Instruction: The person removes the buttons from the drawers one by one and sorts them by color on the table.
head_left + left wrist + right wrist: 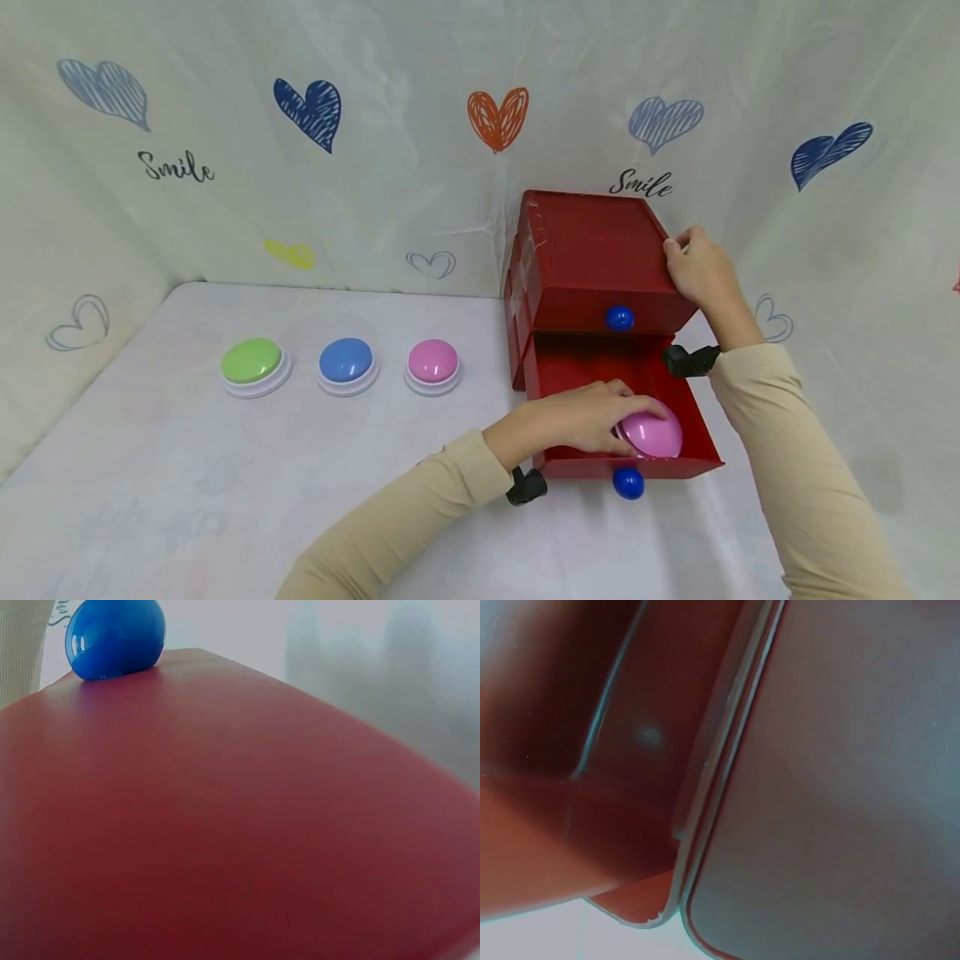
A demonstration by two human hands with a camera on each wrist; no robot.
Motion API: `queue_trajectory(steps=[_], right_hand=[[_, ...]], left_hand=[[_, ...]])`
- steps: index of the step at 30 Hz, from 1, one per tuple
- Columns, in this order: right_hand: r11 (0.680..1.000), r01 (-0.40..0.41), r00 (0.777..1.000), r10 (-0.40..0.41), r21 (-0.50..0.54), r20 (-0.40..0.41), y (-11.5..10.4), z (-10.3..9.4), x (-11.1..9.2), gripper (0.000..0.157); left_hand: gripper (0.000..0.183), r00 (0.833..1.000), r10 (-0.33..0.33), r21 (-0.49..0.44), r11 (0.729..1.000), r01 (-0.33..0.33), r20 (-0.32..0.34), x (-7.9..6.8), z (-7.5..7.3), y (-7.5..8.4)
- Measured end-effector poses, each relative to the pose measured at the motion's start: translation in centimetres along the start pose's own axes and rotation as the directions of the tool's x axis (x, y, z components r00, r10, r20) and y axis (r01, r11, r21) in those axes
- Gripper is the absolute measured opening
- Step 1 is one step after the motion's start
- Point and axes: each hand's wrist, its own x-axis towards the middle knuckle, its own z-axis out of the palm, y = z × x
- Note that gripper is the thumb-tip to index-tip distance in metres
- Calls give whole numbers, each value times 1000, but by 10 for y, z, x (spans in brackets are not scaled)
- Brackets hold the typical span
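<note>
A pink push button (654, 432) with a domed top lies in the front of the pulled-out lower drawer (570, 367). My left hand (581, 419) reaches in over the drawer's left side and grips the button, its fingers over the top and thumb at the near side. The red drawer cabinet (600, 242) stands against the back cloth, its upper drawer closed. At the cabinet's right top edge, my right hand (701, 267) holds on, fingers bent at the rim. Blue round knobs sit on the upper drawer (570, 311) and the lower one. Neither wrist view shows the fingers.
To the cabinet's left, a green push button (251, 360), a blue push button (346, 361) and a smaller-looking pink push button (432, 362) stand in a row on the white table (225, 467). A cloth printed with hearts (420, 167) hangs behind.
</note>
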Motion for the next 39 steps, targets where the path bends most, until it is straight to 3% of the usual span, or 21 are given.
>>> queue_trajectory(steps=[3, 10, 20, 29, 39], right_hand=[[1000, 4, 1000, -4, -4, -7, 1, -2, 0, 48], [1000, 11, 1000, -11, -6, -16, 4, -6, -1, 49], [1000, 14, 1000, -14, -9, -28, 4, -7, -1, 49], [1000, 17, 999, -17, -8, -30, 3, -9, 0, 49], [999, 35, 999, -36, -5, -24, 1, -4, -2, 46]], left_hand=[[70, 1000, 3, 32, 999, -3, 8, 2, 1, 0], [77, 998, 1, 221, 975, -15, 59, 7, 5, -2], [72, 999, 54, 343, 938, -52, 4, 8, 9, 1], [67, 993, 104, 398, 914, -76, -48, 9, 9, 4], [68, 993, 97, 426, 903, -61, -64, 3, 10, 4]])
